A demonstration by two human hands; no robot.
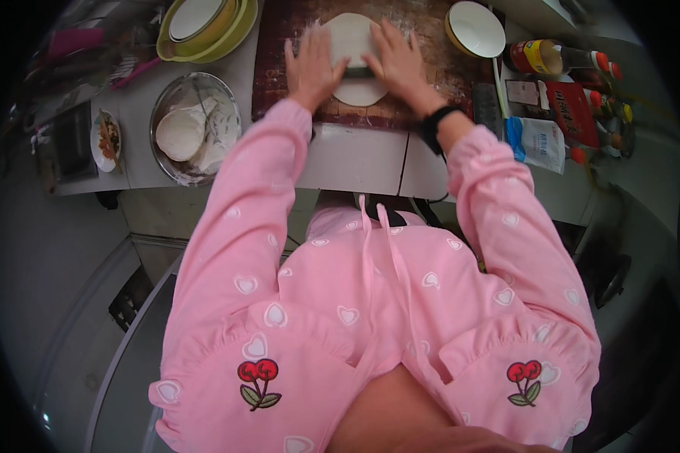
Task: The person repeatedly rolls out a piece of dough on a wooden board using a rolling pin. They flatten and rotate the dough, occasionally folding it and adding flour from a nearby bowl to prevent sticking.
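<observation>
A round sheet of pale dough (352,35) lies on the floured, dark reddish-brown board (272,107). A narrow dark band crosses it between my thumbs; whether this is a shadow or an object under a raised part of the dough, I cannot tell. My left hand (316,67) lies palm down along the dough's left edge, its fingertips blurred. On the opposite edge, my right hand (396,62) spreads its fingers, the thumb on the dough. A black band (437,125) circles my right wrist.
At left stand a steel bowl (237,102) of dough and flour, a small dish of food (103,161) and green-yellow basins (248,25). A white-lined bowl (476,28) sits on the board's right corner. Bottles (544,56), a blue-white packet (535,141) and a red packet (572,110) crowd the right.
</observation>
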